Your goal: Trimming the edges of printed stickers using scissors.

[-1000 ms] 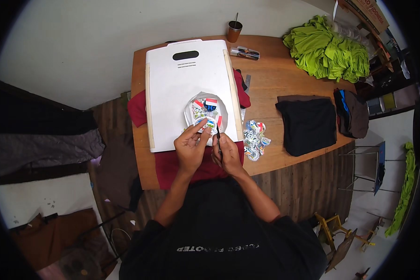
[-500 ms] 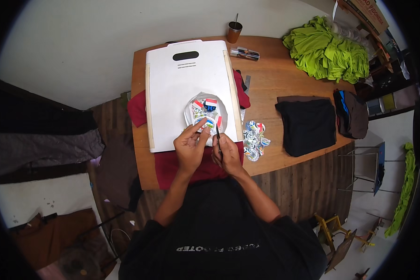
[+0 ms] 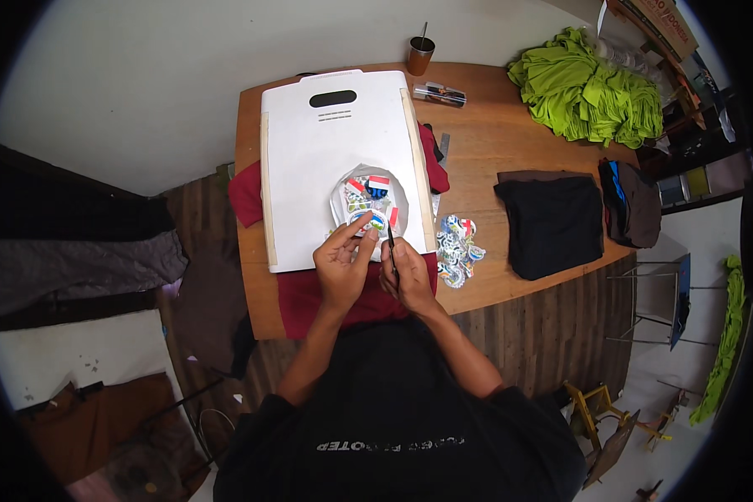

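Observation:
My left hand (image 3: 340,269) pinches a small round printed cutout (image 3: 365,223) in white, blue and green between thumb and fingers. Close beside it, my right hand (image 3: 412,276) is closed round dark scissors (image 3: 391,244), whose tip points away from me at the cutout's right edge. Both hands are over the near side of a round white bowl (image 3: 402,194). Inside the bowl lie red-and-white pieces (image 3: 378,183) and other printed scraps. A white board (image 3: 297,167) with a slot handle carries the bowl. Right of the board, several trimmed cutouts (image 3: 456,251) lie heaped on the wooden table.
Dark red cloth (image 3: 301,305) sticks out under the board. Folded black cloth (image 3: 555,226) and a dark bundle (image 3: 632,205) lie at the right, with heaped lime-green fabric (image 3: 590,92) behind. A brown cup (image 3: 420,57) and a clear case (image 3: 440,95) stand at the far edge.

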Motion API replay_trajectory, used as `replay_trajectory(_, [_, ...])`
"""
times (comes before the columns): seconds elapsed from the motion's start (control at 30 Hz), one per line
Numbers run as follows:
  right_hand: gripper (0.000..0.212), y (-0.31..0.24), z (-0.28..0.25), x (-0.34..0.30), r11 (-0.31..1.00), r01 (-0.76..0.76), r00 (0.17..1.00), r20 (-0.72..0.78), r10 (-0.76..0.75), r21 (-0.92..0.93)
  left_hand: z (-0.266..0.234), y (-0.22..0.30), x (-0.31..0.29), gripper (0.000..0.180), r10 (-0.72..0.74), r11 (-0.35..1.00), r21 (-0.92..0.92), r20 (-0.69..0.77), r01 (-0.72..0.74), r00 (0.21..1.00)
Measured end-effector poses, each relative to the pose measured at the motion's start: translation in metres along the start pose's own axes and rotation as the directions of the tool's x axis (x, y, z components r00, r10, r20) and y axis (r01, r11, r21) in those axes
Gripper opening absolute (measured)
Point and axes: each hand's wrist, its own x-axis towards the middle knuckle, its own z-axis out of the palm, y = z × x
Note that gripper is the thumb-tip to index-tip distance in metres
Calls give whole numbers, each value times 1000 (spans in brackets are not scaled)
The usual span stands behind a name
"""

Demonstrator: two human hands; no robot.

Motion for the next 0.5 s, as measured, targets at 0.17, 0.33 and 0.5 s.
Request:
replay_trajectory(0.17, [33, -3, 2, -1, 1000, -4, 1000, 10, 4, 0, 6, 1, 0, 32, 6, 1000, -18, -39, -6, 999])
replay_trajectory(0.33, [33, -7, 5, 0, 1000, 13, 1000, 17, -13, -5, 6, -1, 1, 33, 11, 1000, -1, -53, -11, 999])
replay_trajectory(0.5, [33, -2, 3, 0, 1000, 14, 1000, 18, -13, -2, 6, 0, 1, 34, 24, 1000, 7, -39, -24, 999])
